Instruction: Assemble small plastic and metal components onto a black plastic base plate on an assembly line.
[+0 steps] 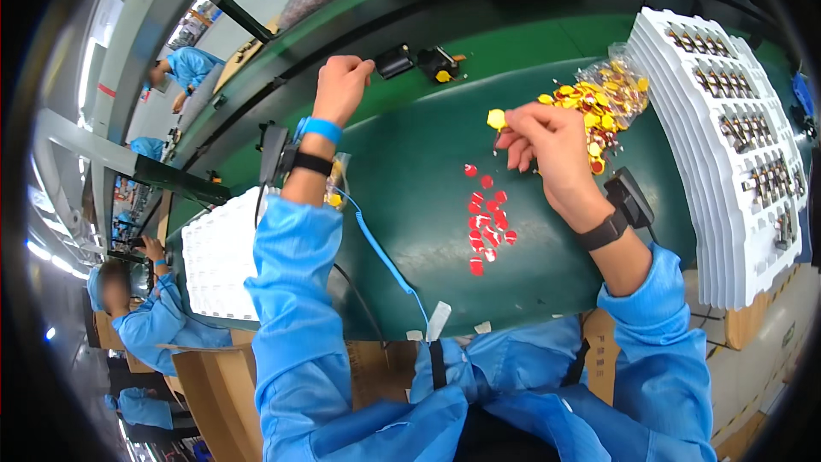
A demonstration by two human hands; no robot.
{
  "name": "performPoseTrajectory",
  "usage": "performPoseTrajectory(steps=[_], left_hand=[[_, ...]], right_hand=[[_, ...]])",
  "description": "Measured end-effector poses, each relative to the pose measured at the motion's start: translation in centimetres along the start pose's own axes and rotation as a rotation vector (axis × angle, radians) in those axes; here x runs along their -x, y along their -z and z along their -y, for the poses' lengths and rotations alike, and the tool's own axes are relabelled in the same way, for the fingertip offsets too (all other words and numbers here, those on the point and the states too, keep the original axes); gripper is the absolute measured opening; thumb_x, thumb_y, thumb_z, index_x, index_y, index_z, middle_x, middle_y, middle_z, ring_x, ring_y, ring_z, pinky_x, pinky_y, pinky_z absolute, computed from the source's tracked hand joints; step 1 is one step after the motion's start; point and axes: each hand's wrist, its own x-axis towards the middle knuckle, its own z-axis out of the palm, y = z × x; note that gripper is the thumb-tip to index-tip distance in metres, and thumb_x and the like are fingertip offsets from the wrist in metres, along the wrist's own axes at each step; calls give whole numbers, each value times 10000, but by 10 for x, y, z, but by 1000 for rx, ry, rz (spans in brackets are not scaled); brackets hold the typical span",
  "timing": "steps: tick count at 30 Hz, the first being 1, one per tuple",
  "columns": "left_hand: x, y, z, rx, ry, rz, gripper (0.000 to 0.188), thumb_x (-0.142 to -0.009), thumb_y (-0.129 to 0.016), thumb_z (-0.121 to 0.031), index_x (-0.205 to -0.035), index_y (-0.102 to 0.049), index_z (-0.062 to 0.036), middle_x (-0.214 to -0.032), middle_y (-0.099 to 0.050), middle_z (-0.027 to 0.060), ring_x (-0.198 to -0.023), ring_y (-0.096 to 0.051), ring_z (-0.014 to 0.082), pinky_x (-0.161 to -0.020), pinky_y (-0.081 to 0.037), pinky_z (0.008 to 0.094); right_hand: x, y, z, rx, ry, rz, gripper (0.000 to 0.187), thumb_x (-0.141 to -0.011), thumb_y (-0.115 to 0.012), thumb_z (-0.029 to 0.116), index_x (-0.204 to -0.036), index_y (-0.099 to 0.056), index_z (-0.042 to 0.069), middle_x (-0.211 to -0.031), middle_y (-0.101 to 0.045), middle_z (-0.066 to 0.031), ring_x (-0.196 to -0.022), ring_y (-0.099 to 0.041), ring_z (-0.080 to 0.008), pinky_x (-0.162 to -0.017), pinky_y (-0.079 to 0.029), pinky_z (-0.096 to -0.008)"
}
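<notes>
My right hand [552, 150] is closed in a pinch on a small yellow piece [496, 120] with a rounded, many-sided outline, held above the green table. Beside it lies a pile of similar yellow pieces [590, 103], mixed with some red ones, spilling from a clear plastic bag [633, 81]. My left hand [344, 81] is raised at the far side, its fingers pressed together. Whatever they may grip is hidden. Close to its fingertips is a black cylinder [394, 62], with a black device bearing a yellow part [442, 76] just to the right.
Several red pieces [487, 227] lie scattered on the green table [410, 231]. Stacked white trays [697, 145] with rows of small parts stand at the right; another white tray [224, 257] is at the left. A blue coiled cord [380, 252] runs from my left wristband. Co-workers sit further left.
</notes>
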Motion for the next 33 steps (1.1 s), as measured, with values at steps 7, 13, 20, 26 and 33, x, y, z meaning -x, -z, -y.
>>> performPoseTrajectory(steps=[7, 13, 20, 26, 33], left_hand=[[-68, -30, 36, -439, 65, -156, 433, -806, -639, -390, -1009, -671, -9, -1047, -687, 269, -1030, -642, 452, -905, -511, 509], [-67, -61, -13, -561, 97, -10, 505, -844, -616, -426, -1110, -671, 1, -1145, -665, 263, -1073, -640, 431, -923, -521, 500], [-81, -27, 67, -155, 19, -40, 271, -853, -630, -200, -951, -643, 53, -835, -687, 248, -816, -681, 408, -699, -551, 463], [114, -6, -64, 1008, 142, 314, 121, -961, -579, -147, -956, -579, -26, -494, -505, 38, -360, -434, 116, -341, -304, 245], [189, -41, -71, 1130, 38, 436, 222, -885, -698, -23, -1066, -572, -2, -891, -625, -21, -759, -571, 16, -609, -450, 185]], right_hand=[[-2, 4, -14, 147, 4, -49, 228, -937, -610, 106, -753, -641, -25, -616, -637, -53, -454, -558, -83, -414, -397, -232], [2, -1, -12, 197, 62, -20, 214, -936, -605, 94, -762, -633, -27, -612, -630, -55, -449, -549, -84, -415, -396, -228], [0, -6, -14, 123, -36, 14, 232, -957, -591, 113, -762, -617, -9, -603, -617, -51, -433, -529, -78, -398, -378, -223], [24, -11, 16, -82, -113, 260, 207, -1003, -564, 131, -864, -614, -14, -698, -657, -92, -507, -613, -125, -454, -471, -231], [33, -20, 5, -38, -165, 486, 152, -997, -552, 77, -953, -620, -51, -819, -683, -132, -663, -695, -184, -574, -562, -263]])
